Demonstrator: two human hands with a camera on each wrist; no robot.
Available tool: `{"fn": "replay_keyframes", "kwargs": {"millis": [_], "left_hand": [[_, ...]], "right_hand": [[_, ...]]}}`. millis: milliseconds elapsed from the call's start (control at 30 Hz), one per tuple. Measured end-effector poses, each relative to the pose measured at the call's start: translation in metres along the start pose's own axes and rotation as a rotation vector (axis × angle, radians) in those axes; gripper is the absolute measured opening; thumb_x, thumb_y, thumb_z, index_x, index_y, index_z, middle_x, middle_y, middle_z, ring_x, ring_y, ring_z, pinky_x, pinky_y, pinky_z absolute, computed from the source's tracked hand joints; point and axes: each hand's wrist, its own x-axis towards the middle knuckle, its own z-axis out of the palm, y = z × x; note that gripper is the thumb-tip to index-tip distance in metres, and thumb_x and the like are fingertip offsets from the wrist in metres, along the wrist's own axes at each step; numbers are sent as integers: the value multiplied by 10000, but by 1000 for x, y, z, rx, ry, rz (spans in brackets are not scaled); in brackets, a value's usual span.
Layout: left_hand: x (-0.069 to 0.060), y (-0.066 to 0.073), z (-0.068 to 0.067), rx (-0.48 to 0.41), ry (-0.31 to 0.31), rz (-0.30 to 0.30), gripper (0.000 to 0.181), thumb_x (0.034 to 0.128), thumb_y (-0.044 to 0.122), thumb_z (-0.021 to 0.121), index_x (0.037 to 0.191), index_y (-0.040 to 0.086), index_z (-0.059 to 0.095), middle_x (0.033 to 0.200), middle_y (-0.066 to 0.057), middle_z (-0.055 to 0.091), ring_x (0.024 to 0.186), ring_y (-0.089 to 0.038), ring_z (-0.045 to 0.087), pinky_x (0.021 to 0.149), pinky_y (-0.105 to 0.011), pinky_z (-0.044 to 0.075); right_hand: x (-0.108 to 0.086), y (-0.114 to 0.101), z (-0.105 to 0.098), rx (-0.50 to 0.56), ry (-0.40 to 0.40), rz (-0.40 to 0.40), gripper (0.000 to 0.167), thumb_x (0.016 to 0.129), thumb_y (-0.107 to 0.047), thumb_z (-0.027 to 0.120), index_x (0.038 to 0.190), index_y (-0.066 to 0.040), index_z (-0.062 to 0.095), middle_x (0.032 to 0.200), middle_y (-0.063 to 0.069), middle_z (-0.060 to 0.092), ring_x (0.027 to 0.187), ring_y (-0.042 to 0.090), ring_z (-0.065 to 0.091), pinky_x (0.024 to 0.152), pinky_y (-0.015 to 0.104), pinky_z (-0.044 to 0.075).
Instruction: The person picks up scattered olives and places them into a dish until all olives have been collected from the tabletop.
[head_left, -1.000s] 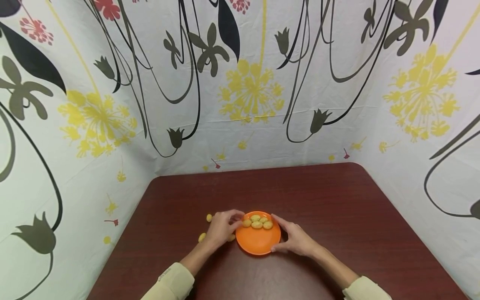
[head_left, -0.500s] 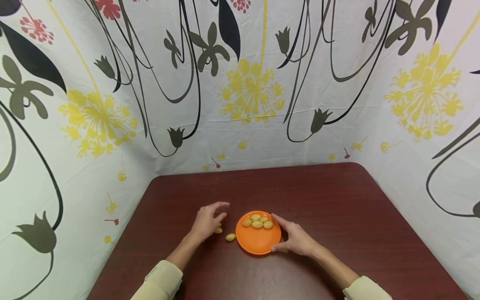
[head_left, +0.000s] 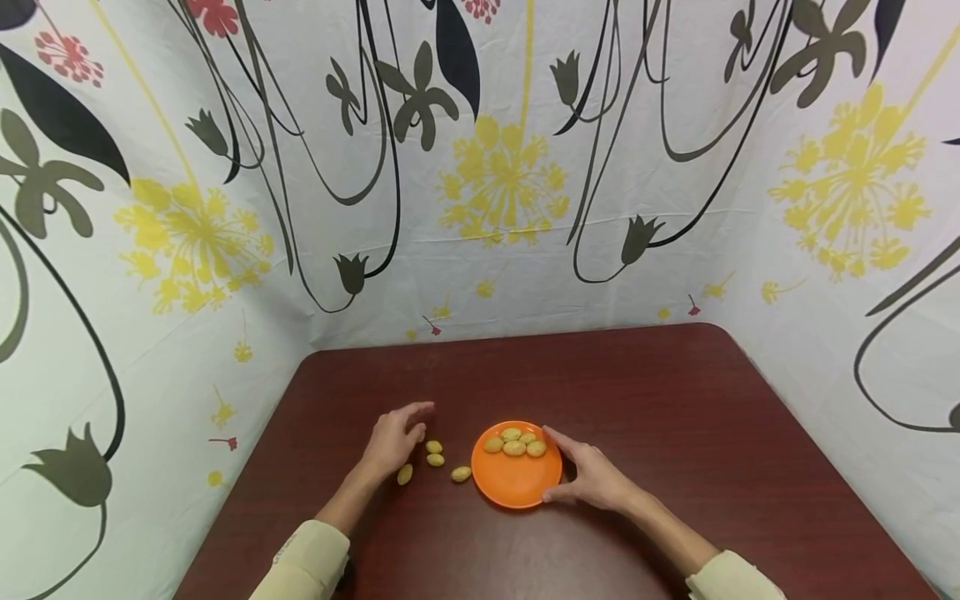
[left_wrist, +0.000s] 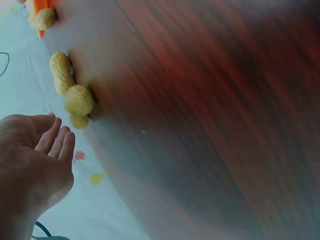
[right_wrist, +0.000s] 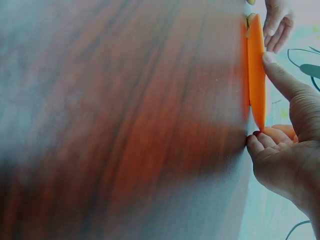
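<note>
An orange plate (head_left: 517, 487) lies on the table, bearing several small yellowish oval pieces (head_left: 513, 449) grouped toward its far side. My right hand (head_left: 600, 479) holds the plate's right rim, its thumb and fingers spread along the edge. To the plate's left lie several more oval pieces (head_left: 435, 460); in the left wrist view such pieces (left_wrist: 79, 101) look wrinkled, but their exact kind is unclear. My left hand (head_left: 392, 442) hovers left of these loose pieces, its fingers loosely bent and no piece visible in them. In the left wrist view this hand (left_wrist: 37, 160) is apart from them.
The dark red-brown table (head_left: 637, 383) has rounded far corners. A white cloth (head_left: 495, 292) printed with flowers and stems hangs behind it and along both sides.
My left hand has moved from the plate's left edge leftward past the loose pieces, uncovering them. My right hand and the plate stay in place.
</note>
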Motion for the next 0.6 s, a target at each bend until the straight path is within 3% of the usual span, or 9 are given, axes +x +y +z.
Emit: {"fn": "replay_keyframes", "kwargs": {"millis": [100,167,367,600], "left_hand": [[-1,-4,-2,3,1,-19,430,1032,-19,659,1446,94,660,1389,-58,698,1213,-259,677,939,-465,571],[-2,-7,-3,1,-4,-27,433,1040,-38,628,1452,93,654,1401,-54,692,1342,-288,609,1022,-521,538],[-2,-15,-5,10,-30,-19,441,1033,-86,592,1440,72,660,1387,-65,700,1353,-293,604,1086,-534,505],[-2,-21,-5,-8,-62,-23,435,1019,-79,636,1424,77,672,1371,-72,707,1292,-293,649,1042,-515,540]], "right_hand": [[0,-1,0,2,-2,2,1093,830,-338,940,1632,58,312,1630,247,419,1493,409,421,1167,604,359],[0,-2,0,3,-3,3,1092,831,-333,940,1632,60,310,1630,248,417,1494,408,419,1168,604,357],[0,-1,0,6,-4,3,1091,833,-331,939,1633,60,308,1632,247,414,1496,407,417,1170,605,352],[0,0,1,-1,-2,1,1096,831,-345,938,1634,56,309,1633,240,417,1498,402,416,1173,599,353]]}}
